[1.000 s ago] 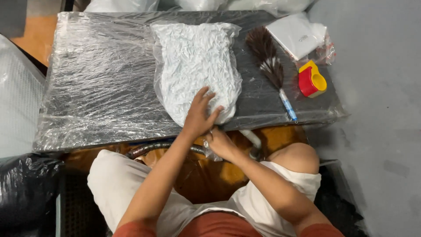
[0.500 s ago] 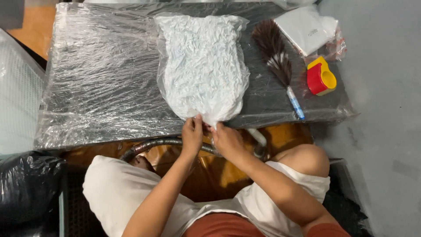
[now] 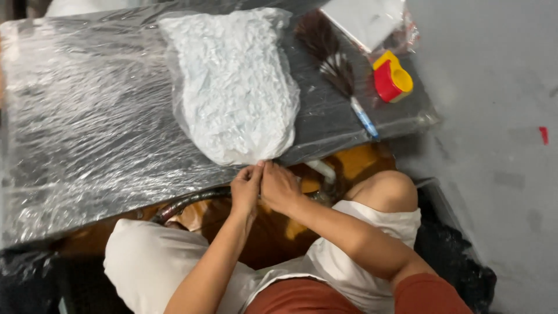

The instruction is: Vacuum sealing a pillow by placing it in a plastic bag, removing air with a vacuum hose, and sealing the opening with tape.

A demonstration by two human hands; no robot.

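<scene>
A clear plastic bag packed tight with crumpled white material (image 3: pixel 232 87) lies on a low table wrapped in shiny plastic film (image 3: pixel 87 134). The bag's narrow end hangs over the near edge. My left hand (image 3: pixel 246 187) and my right hand (image 3: pixel 280 185) are pressed together at that end, fingers pinching the bag's mouth. I sit with my knees under the table edge.
A dark feather brush with a blue handle (image 3: pixel 340 78) lies to the right of the bag. A red and yellow tape dispenser (image 3: pixel 392 78) and a white packet in clear wrap (image 3: pixel 366 20) sit at the far right corner. A dark hose (image 3: pixel 186 203) runs under the table. Grey floor is on the right.
My left hand slid off the top of the bag down to its near end and joined the right hand there. The view shifted closer.
</scene>
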